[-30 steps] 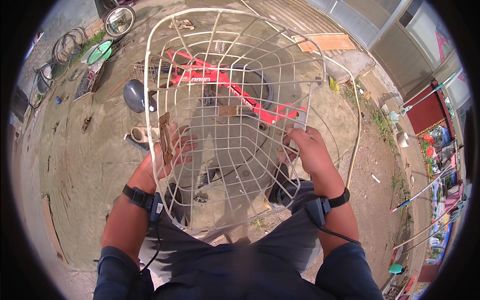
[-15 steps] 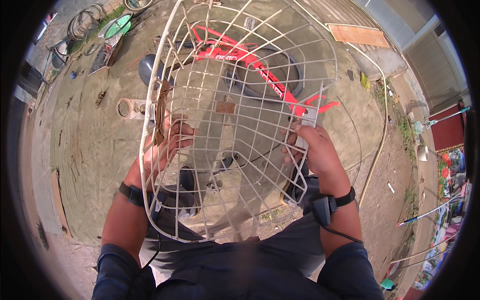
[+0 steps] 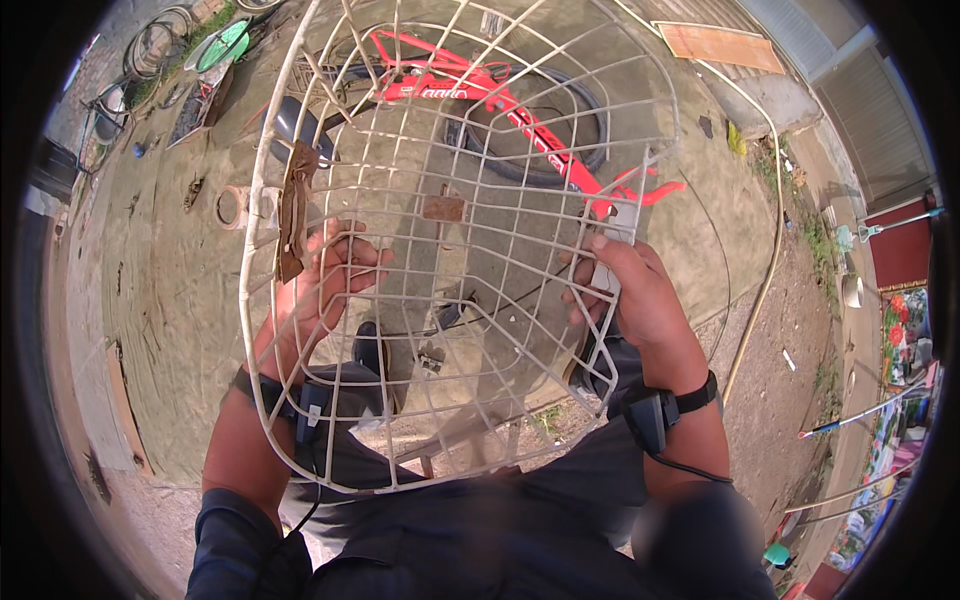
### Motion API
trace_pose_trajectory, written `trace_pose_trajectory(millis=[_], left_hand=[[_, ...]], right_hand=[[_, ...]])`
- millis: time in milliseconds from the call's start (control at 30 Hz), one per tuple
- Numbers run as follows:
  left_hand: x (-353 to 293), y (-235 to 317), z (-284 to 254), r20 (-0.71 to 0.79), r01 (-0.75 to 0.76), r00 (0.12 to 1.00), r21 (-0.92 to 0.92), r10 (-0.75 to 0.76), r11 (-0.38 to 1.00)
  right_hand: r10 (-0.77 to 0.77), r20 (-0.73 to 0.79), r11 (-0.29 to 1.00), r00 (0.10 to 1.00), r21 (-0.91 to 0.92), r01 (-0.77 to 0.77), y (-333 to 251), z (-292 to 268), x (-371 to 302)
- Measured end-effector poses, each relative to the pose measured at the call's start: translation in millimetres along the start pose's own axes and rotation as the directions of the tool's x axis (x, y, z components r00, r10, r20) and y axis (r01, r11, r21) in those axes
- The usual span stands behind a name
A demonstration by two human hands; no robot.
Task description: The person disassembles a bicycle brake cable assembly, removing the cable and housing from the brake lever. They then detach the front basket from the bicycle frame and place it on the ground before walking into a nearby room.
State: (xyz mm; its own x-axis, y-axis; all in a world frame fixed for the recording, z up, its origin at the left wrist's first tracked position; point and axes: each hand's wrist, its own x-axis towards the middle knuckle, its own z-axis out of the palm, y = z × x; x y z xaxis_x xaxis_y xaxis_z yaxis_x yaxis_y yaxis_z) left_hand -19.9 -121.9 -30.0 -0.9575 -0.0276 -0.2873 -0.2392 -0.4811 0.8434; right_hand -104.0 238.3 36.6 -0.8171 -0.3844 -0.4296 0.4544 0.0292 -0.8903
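Note:
A large off-white wire basket (image 3: pixel 515 237) spans the space in front of me, tilted, with a torn brown strip (image 3: pixel 294 215) hanging at its left rim. Behind the wires on the left, my left hand (image 3: pixel 335 275) has its fingers curled against the mesh; the exact contact is partly hidden. On the right, my right hand (image 3: pixel 640 290) pinches the basket's side at a pale flat plate (image 3: pixel 622 220), thumb on the near face. Through the mesh a red bicycle frame (image 3: pixel 535 135) shows on the ground beyond, beside a black tyre (image 3: pixel 598 110).
A dark rounded object (image 3: pixel 290 130) and a pale piece with a round hole (image 3: pixel 232 208) lie beyond the basket's left side. Wheels and a green basin (image 3: pixel 225 45) stand far left. A pale hose (image 3: pixel 765 270) curves along the right. My shoes are below the basket.
The basket's left side has swung outward to the left and slightly up, with the brown strip moving along. My right hand keeps its hold; both hands have barely shifted.

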Motion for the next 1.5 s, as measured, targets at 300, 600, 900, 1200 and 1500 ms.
trace_pose_trajectory(millis=[300,600,900,1200,1500], left_hand=[[1,-1,-2,-0.014,0.051,0.999,-0.086,-0.053,0.995],[3,-4,0,0.032,0.050,0.998,-0.105,-0.047,0.993],[3,-3,2,0.024,0.065,0.998,-0.122,-0.063,0.990],[2,-3,2,0.006,0.058,0.998,-0.075,-0.058,0.995],[1,-1,3,-0.008,0.084,0.996,-0.095,-0.085,0.992]], right_hand=[[-0.073,0.047,0.997,0.996,0.010,0.073,-1,2,-6],[-0.147,0.152,0.987,0.977,0.088,0.134,-1,-5,-14],[-0.215,0.216,0.977,0.953,0.045,0.210,-4,-5,-12],[-0.204,0.166,0.977,0.965,-0.028,0.211,-3,-1,-10],[-0.176,0.174,0.976,0.969,-0.096,0.195,1,-7,-5]])
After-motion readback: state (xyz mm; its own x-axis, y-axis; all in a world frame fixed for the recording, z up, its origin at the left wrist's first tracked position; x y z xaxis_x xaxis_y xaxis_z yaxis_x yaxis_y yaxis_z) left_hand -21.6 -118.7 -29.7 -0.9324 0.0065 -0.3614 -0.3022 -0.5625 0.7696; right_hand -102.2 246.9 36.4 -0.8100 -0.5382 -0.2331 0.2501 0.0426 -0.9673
